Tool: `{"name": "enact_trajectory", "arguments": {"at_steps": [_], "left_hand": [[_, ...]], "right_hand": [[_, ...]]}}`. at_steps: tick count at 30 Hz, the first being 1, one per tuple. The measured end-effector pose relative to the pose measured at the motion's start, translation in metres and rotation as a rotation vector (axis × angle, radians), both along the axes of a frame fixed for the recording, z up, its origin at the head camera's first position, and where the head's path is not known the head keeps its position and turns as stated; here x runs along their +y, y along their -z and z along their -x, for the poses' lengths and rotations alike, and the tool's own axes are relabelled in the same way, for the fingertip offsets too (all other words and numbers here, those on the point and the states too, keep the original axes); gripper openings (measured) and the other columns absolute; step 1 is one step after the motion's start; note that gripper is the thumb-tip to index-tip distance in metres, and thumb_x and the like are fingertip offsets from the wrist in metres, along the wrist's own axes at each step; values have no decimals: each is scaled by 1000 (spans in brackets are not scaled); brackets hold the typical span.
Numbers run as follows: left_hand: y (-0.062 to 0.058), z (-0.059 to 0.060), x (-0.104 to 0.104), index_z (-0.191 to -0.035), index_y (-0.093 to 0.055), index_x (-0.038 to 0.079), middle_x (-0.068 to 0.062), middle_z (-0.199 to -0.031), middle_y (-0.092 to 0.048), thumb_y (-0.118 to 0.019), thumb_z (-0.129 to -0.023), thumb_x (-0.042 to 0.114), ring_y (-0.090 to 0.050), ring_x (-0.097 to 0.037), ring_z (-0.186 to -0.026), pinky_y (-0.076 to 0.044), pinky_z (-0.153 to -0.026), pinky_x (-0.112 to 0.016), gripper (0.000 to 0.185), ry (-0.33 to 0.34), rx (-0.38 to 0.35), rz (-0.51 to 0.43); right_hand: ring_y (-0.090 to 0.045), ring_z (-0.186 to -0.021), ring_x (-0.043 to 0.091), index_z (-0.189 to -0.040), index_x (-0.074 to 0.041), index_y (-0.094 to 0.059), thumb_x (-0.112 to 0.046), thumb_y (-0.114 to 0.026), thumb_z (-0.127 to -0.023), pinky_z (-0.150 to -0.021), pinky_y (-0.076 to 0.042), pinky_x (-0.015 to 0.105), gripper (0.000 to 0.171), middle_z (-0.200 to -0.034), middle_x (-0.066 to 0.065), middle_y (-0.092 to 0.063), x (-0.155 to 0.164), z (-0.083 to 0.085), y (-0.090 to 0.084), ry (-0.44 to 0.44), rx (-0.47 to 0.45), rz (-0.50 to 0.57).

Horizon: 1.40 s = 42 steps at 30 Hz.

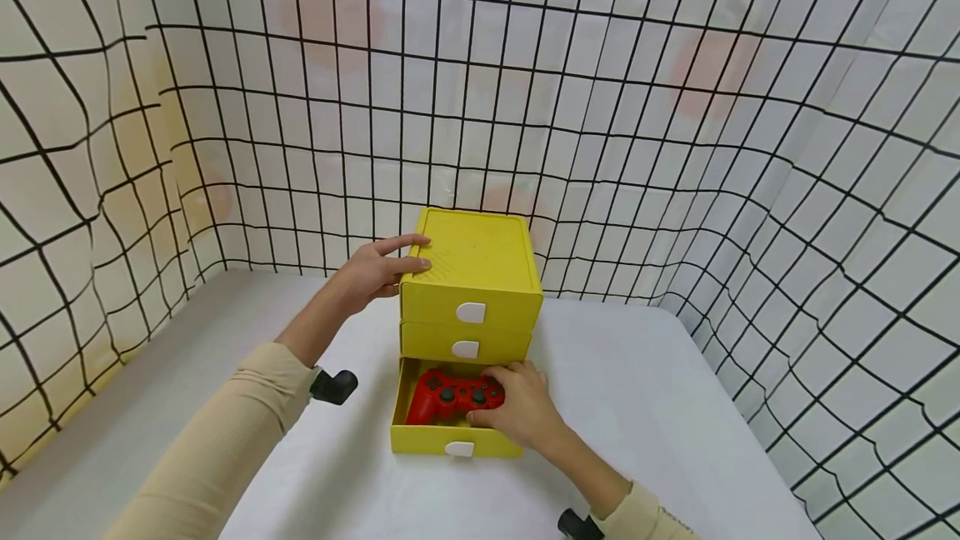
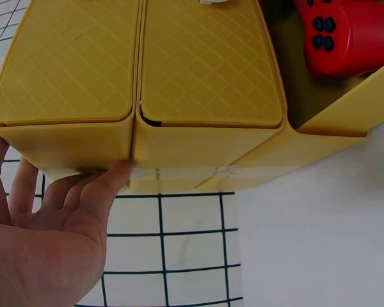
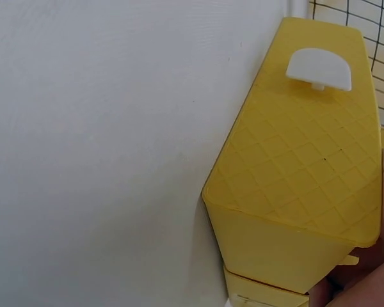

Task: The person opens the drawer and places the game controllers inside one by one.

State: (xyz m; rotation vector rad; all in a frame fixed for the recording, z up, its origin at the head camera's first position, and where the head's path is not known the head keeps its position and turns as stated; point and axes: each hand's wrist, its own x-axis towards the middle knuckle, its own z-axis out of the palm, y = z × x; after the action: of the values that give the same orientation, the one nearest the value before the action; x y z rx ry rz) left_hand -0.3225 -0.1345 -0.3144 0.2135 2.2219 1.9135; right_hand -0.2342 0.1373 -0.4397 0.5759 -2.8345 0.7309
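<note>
A yellow drawer unit (image 1: 480, 252) with three stacked drawers and white pull tabs stands on the table. Its bottom drawer (image 1: 420, 442) is pulled out, while the upper two are closed. Inside the open drawer lies a red game controller (image 1: 442, 397). My right hand (image 1: 525, 408) grips the controller's right end, thumb on the near side and fingers on the far side. Against the unit's left side and top edge, my left hand (image 1: 371, 272) rests with its fingers extended. In the right wrist view the drawer front (image 3: 301, 147) hides the controller and most of the hand.
A white cloth covers the table (image 1: 630, 407). Black wire grid (image 1: 480, 107) rises behind it and along both sides, with pale sheeting behind the wires. The drawer unit stands near the back grid. Dark wrist-worn devices (image 1: 334, 387) show at both sleeves.
</note>
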Motion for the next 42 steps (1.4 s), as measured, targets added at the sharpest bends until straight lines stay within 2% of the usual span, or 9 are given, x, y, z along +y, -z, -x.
{"name": "enact_trajectory", "arguments": {"at_steps": [6,13,18,20,27,34,39,42], "left_hand": [[0,0,0,-142,-58,27,-3,-108,-65,-75,-94,30,-65,-12,-83,-48,-67,-19,51,-5,-3,-9],[1,1,0,-142,-58,26,-1,-96,-62,-75,-94,29,-61,-11,-76,-46,-66,-19,51,1,1,-16],[1,1,0,-142,-58,27,-2,-104,-63,-75,-94,31,-64,-11,-82,-49,-68,-19,51,4,4,-9],[1,1,-1,-141,-58,27,-2,-108,-64,-75,-93,31,-65,-11,-84,-50,-68,-19,51,0,3,-7],[1,1,-1,-142,-58,28,-2,-106,-62,-75,-93,32,-63,-12,-84,-48,-69,-21,52,3,2,-1],[-1,0,0,-143,-57,28,-6,-122,-63,-75,-94,32,-65,-13,-93,-51,-72,-21,52,12,8,0],[-1,-1,0,-143,-57,27,-7,-122,-65,-74,-94,30,-68,-12,-94,-53,-73,-20,51,12,-1,-19],[-1,-1,-1,-143,-57,27,-6,-117,-66,-74,-94,30,-67,-12,-91,-51,-70,-19,52,12,-3,-19]], "right_hand": [[-51,-108,26,-121,-7,-69,-39,-90,-73,-87,-33,45,62,-114,8,-68,-1,1,0,21,-29,-3],[-51,-105,26,-120,-6,-68,-39,-90,-72,-83,-32,43,62,-113,9,-67,-1,0,-1,32,-36,-18],[-52,-107,27,-121,-5,-68,-37,-90,-73,-84,-33,44,61,-116,11,-68,-1,-2,-4,21,-41,-25],[-52,-109,29,-121,-4,-68,-37,-89,-75,-86,-34,46,61,-117,11,-68,-1,-2,-6,13,-48,-24],[-53,-118,34,-125,-1,-66,-33,-85,-81,-104,-35,57,57,-122,15,-67,3,-3,-13,-15,-110,-14],[-56,-118,35,-119,0,-70,-28,-79,-86,-105,-38,60,44,-121,16,-67,9,-16,-29,-31,-130,-30],[-57,-115,28,-118,-4,-73,-32,-77,-89,-101,-37,56,40,-119,11,-67,15,-28,-37,-82,-178,-44],[-56,-111,24,-114,-7,-75,-35,-77,-90,-97,-37,51,37,-111,6,-67,18,-34,-38,-98,-175,-56]]}}
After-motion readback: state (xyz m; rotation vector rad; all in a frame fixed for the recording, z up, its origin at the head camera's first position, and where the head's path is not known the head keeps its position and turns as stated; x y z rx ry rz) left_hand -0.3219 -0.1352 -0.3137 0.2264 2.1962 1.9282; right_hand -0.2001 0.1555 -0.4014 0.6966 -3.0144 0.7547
